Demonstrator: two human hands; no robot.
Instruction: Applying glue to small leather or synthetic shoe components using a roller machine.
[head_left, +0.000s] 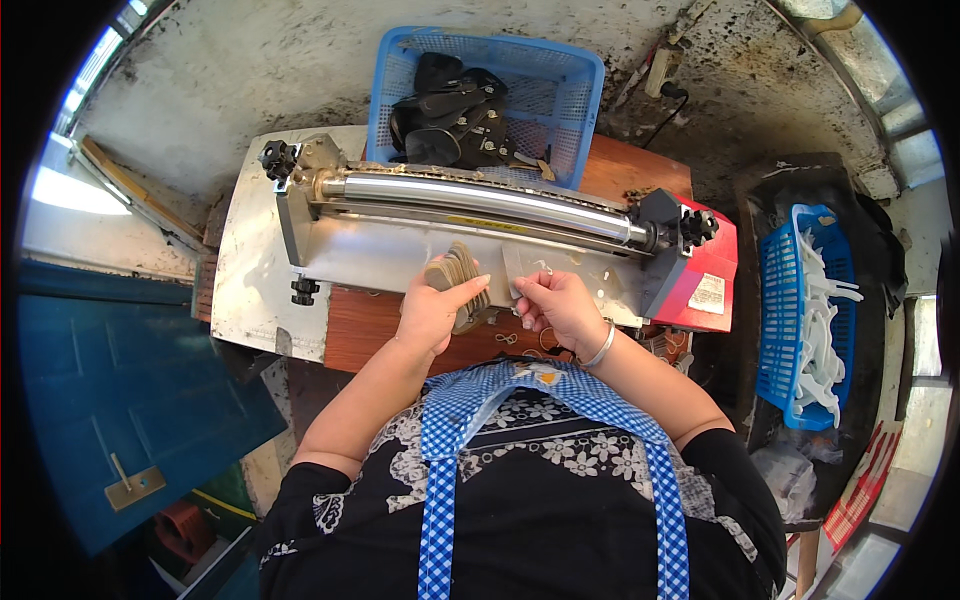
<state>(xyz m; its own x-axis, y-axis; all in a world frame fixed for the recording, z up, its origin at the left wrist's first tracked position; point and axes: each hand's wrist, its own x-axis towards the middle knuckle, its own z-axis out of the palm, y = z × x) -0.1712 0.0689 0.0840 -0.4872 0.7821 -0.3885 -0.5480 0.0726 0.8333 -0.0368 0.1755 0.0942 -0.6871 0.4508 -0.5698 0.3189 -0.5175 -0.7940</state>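
Observation:
My left hand (436,308) grips a fanned stack of tan sole-shaped pieces (458,272) against the metal feed plate (380,255) of a roller machine. My right hand (556,303), with a silver bangle on the wrist, pinches a single tan piece (516,272) just to the right of the stack, its fingers curled over it. The machine's shiny steel roller (480,195) runs across just beyond both hands, with a red housing (705,270) at its right end.
A blue basket (575,70) of black pieces stands behind the roller. Another blue basket (775,310) with white pieces sits at the right. The machine rests on a wooden table (365,330). A blue panel (110,400) lies at the left. Rubber bands lie near my right wrist.

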